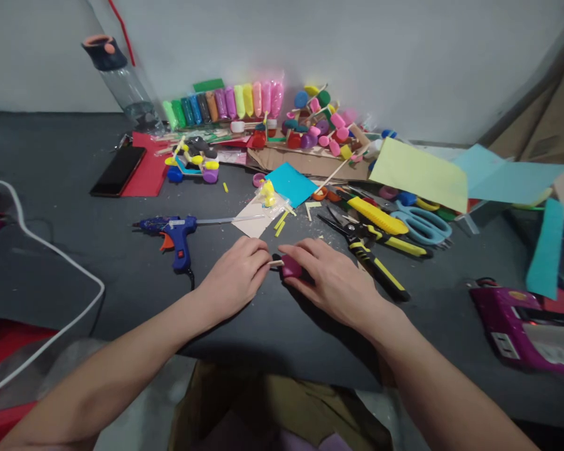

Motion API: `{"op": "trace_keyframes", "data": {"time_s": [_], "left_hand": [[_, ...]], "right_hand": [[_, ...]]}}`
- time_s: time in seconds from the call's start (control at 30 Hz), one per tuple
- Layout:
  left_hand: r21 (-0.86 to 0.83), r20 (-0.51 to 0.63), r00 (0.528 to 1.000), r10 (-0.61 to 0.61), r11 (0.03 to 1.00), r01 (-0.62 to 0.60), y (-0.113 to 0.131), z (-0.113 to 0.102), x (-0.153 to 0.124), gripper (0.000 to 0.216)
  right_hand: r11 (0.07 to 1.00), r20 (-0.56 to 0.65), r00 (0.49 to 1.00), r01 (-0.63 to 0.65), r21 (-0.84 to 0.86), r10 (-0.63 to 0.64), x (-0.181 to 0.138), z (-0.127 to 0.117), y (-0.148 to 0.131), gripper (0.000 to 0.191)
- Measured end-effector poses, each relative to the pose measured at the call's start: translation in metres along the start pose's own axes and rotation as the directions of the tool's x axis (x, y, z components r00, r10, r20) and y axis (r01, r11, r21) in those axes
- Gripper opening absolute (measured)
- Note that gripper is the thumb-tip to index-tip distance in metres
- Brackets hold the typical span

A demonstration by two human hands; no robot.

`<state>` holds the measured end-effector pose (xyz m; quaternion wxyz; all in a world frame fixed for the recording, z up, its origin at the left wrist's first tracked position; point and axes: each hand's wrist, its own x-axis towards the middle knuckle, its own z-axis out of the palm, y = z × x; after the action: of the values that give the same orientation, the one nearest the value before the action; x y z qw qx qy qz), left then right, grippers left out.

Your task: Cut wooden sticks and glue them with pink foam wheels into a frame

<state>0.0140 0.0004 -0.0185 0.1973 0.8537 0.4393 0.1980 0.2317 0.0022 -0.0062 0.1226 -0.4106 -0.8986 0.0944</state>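
Observation:
Near the table's front edge, my left hand (237, 275) is closed with a thin wooden stick (276, 264) poking from its fingertips. The stick points right, toward a small purple clay piece (291, 266). My right hand (331, 279) pinches that clay piece between thumb and fingers. Whether stick and clay touch is too small to tell. A dark bit shows just behind them. Left of my hands lies a blue glue gun (181, 235) with a clear glue stick in its back. Pliers with black and yellow handles (366, 250) lie right of my right hand.
Behind my hands are a blue paper square (291, 183), a yellow cutter (376, 215) and blue scissors (423, 224). A small clay car (192, 164), a phone (118, 170) and a water bottle (126, 88) stand or lie back left. A purple device (521, 326) is at right; a white cable (61, 250) crosses the left.

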Motion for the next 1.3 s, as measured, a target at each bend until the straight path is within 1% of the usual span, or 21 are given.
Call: {"op": "trace_keyframes", "data": {"time_s": [0.03,0.1,0.2,0.33,0.47,0.6,0.73,0.8,0.93,1.13,1.3], "left_hand": [[0.001,0.004,1.000,-0.002,1.000,0.002,0.0002,-0.0001,0.0002,0.021],[-0.002,0.012,1.000,-0.003,1.000,0.003,0.0008,-0.0006,0.0005,0.022],[-0.012,0.017,1.000,-0.007,1.000,0.007,0.0019,-0.0015,0.0008,0.021],[-0.035,0.000,1.000,-0.007,0.999,0.007,0.0021,-0.0013,0.0009,0.021],[-0.055,-0.007,1.000,0.002,0.998,-0.002,0.0014,-0.0013,0.0009,0.022],[-0.083,-0.001,1.000,0.005,0.997,-0.005,0.0013,-0.0023,0.0010,0.019],[-0.145,-0.003,1.000,-0.011,0.989,0.010,0.0000,-0.0032,0.0007,0.008],[-0.159,0.002,1.000,-0.017,0.987,0.017,-0.0011,-0.0028,0.0003,0.013],[-0.155,-0.001,0.999,-0.042,0.987,0.041,-0.0030,0.0000,-0.0007,0.025],[-0.200,-0.038,0.994,-0.106,0.975,0.096,-0.0032,0.0004,-0.0029,0.022],[-0.250,-0.049,0.989,-0.141,0.960,0.125,-0.0011,-0.0015,-0.0036,0.021]], "right_hand": [[1.000,0.002,1.000,0.006,0.011,-0.006,0.0008,0.0006,-0.0009,0.035],[0.999,0.003,1.000,0.012,0.034,-0.012,0.0027,0.0016,-0.0031,0.027],[0.998,-0.014,1.000,-0.008,0.059,0.008,0.0051,0.0031,-0.0062,0.017],[0.997,-0.037,0.999,-0.022,0.077,0.025,0.0060,0.0045,-0.0081,0.019],[0.998,-0.037,0.999,0.008,0.069,-0.005,0.0057,0.0044,-0.0077,0.028],[0.999,-0.041,0.999,0.026,0.028,-0.024,0.0067,0.0042,-0.0072,0.024],[1.000,-0.063,0.998,0.002,0.016,-0.001,0.0071,0.0052,-0.0070,0.023],[0.999,-0.078,0.997,-0.020,0.029,0.022,0.0066,0.0061,-0.0067,0.023],[0.995,-0.114,0.992,-0.048,0.092,0.059,0.0052,0.0076,-0.0059,0.021],[0.968,-0.197,0.974,-0.066,0.244,0.116,0.0035,0.0078,-0.0052,0.020],[0.945,-0.243,0.959,-0.062,0.321,0.146,0.0037,0.0101,-0.0073,0.016]]}}
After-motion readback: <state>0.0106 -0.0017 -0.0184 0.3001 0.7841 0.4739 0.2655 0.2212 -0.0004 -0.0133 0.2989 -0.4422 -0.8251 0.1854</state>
